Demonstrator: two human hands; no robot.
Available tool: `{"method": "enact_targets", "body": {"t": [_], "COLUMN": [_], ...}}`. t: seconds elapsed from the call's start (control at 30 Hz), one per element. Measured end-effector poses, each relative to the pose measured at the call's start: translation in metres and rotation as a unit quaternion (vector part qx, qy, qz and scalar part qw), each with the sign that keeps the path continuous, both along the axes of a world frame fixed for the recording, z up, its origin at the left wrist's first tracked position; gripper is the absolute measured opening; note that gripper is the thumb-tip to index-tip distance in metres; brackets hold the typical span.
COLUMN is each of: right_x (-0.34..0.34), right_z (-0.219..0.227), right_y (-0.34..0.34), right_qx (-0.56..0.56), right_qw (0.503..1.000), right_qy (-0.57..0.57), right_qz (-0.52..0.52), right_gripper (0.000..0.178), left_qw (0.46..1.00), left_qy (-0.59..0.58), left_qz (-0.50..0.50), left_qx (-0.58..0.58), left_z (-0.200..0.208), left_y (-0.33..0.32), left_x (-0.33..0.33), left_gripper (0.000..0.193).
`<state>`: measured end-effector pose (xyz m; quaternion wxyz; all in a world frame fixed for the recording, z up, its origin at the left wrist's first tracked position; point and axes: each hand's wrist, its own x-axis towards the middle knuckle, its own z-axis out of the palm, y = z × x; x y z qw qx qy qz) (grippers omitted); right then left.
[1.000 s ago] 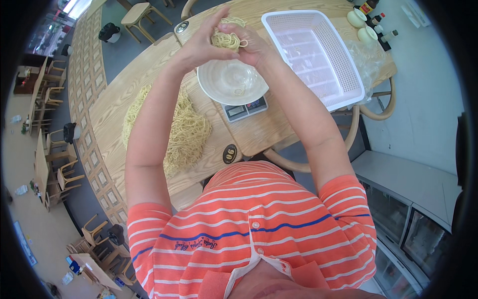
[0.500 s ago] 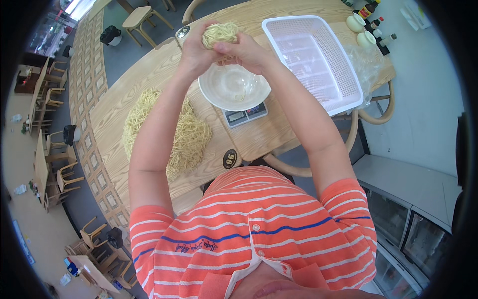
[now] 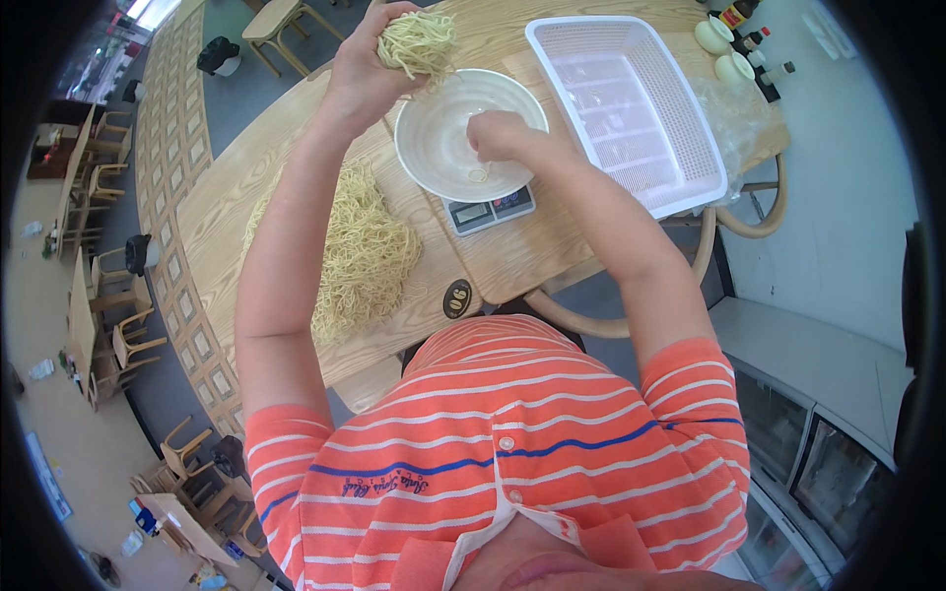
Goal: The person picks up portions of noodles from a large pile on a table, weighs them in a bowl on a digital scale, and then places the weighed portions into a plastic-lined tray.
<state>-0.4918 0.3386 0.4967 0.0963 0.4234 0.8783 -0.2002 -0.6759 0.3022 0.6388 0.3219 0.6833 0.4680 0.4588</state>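
Observation:
My left hand (image 3: 367, 61) is raised above the table's far side and grips a bundle of yellow noodles (image 3: 419, 43). Below it, a white bowl (image 3: 439, 148) rests on a small digital scale (image 3: 485, 210). My right hand (image 3: 496, 136) reaches into the bowl, its fingers pinched on a few noodle strands (image 3: 477, 174) at the bottom. A large loose pile of noodles (image 3: 357, 252) lies on the wooden table (image 3: 522, 258) to the left of the scale.
A white perforated plastic basket (image 3: 631, 108) sits right of the bowl, with clear plastic wrap beside it. Sauce bottles and small cups (image 3: 734, 44) stand at the far right corner. A dark oval number tag (image 3: 457, 298) lies near the front edge. Chairs surround the table.
Both hands held the noodle bundle together above the bowl. Now they have parted: the left keeps the bundle raised, and the right has dropped into the bowl.

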Motion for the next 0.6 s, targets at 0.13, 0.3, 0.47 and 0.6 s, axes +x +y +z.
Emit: {"method": "enact_targets", "body": {"t": [0.13, 0.3, 0.47, 0.6], "right_x": [-0.015, -0.01, 0.009, 0.015], "right_z": [0.005, -0.016, -0.008, -0.01], "right_y": [-0.013, -0.01, 0.005, 0.008], "right_qx": [-0.053, -0.052, -0.066, -0.056], "right_qw": [0.995, 0.997, 0.997, 0.998], "right_qy": [-0.075, -0.045, 0.047, 0.043], "right_qz": [0.032, 0.028, -0.011, 0.0], "right_gripper": [0.027, 0.019, 0.016, 0.016], "left_qw": [1.0, 1.0, 0.998, 0.996], "left_qy": [-0.001, 0.0, -0.018, 0.009], "left_qz": [-0.002, 0.024, 0.05, 0.074], "left_qx": [0.006, -0.012, -0.036, -0.049], "left_z": [-0.006, -0.012, -0.024, -0.025], "left_y": [-0.002, -0.001, 0.004, 0.006], "left_x": [-0.002, -0.006, -0.015, -0.011], "left_gripper": [0.064, 0.063, 0.063, 0.063]}}
